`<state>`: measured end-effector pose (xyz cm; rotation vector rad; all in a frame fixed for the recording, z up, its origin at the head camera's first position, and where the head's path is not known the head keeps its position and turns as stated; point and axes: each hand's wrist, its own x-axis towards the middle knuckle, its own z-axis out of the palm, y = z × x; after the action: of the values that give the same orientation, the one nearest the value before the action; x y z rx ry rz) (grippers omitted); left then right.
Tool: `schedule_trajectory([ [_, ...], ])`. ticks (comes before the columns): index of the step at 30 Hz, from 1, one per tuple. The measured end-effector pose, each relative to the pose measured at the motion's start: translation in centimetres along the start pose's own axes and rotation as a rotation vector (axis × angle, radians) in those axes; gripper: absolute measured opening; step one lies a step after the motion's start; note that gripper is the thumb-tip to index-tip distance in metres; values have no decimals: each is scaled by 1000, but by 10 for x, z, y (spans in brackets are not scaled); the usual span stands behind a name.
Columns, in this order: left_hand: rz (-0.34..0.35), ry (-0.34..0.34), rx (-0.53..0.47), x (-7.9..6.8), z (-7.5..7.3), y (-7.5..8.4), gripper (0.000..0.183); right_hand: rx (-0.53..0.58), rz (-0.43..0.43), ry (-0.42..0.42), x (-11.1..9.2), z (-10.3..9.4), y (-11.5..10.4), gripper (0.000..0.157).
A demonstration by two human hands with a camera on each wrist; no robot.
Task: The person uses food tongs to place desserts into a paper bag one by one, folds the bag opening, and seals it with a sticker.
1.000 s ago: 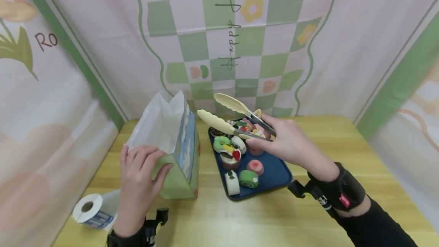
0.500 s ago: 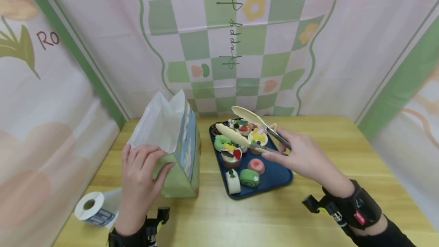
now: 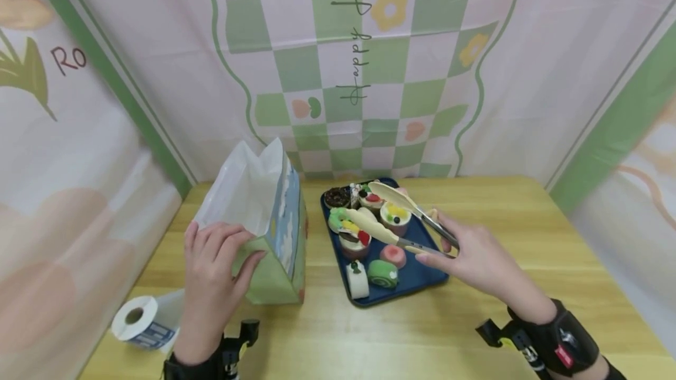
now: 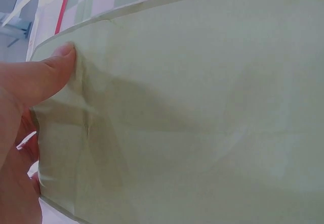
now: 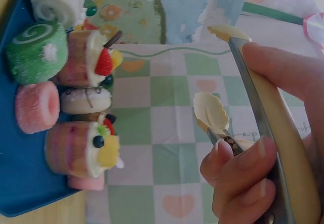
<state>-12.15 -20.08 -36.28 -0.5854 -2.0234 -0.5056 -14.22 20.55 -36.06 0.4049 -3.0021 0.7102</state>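
My left hand (image 3: pixel 213 280) grips the near rim of a paper bag (image 3: pixel 271 280), thumb outside on its green face and fingers over the edge. The bag stands with its white-lined mouth spread. In my right hand (image 3: pixel 480 257) I hold food tongs (image 3: pixel 372 228) with cream scalloped tips, their two arms apart and nothing between them. They hang over a blue tray (image 3: pixel 422 277) of toy-like pastries. Below them show a dessert cup with yellow topping (image 3: pixel 396 216) and a pink ring-shaped cake (image 3: pixel 393 256). In front lie a green Swiss roll (image 3: pixel 383 274) and a white roll (image 3: pixel 358 280).
Behind on the tray are a dark donut (image 3: pixel 336 197) and a green donut (image 3: pixel 338 219). A label roll (image 3: pixel 139 321) lies left of the bag. A patterned curtain (image 3: pixel 343 75) rises behind the wooden table (image 3: pixel 338 339).
My right hand has moved the tongs right and down, from above the tray's back left to closer over the pastries. My left hand stays at the bag's rim.
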Motion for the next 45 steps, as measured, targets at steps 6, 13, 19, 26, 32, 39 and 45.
schedule_trajectory([
  [6, 4, 7, 3, -1, 0, -1, 39, -6, -21, 19, -7, 10, 8, 55],
  [13, 6, 8, 5, -4, -1, 0, 40, 5, -26, -26, -17, 19, 18, 64],
  [19, 12, 17, 5, -3, 0, 0, 39, -4, -1, -59, -22, 25, 26, 87],
  [26, 21, 33, 4, -2, 3, -1, 37, -55, -37, -59, -26, 34, 37, 88],
  [32, 18, 28, 0, -3, 4, -1, 35, -72, -41, -61, -31, 40, 43, 85],
  [39, 17, 25, -2, -3, 4, -1, 34, -71, -3, -112, -36, 44, 51, 85],
  [45, 19, 35, -9, -1, 5, -1, 34, -73, 1, -138, -39, 49, 57, 87],
])
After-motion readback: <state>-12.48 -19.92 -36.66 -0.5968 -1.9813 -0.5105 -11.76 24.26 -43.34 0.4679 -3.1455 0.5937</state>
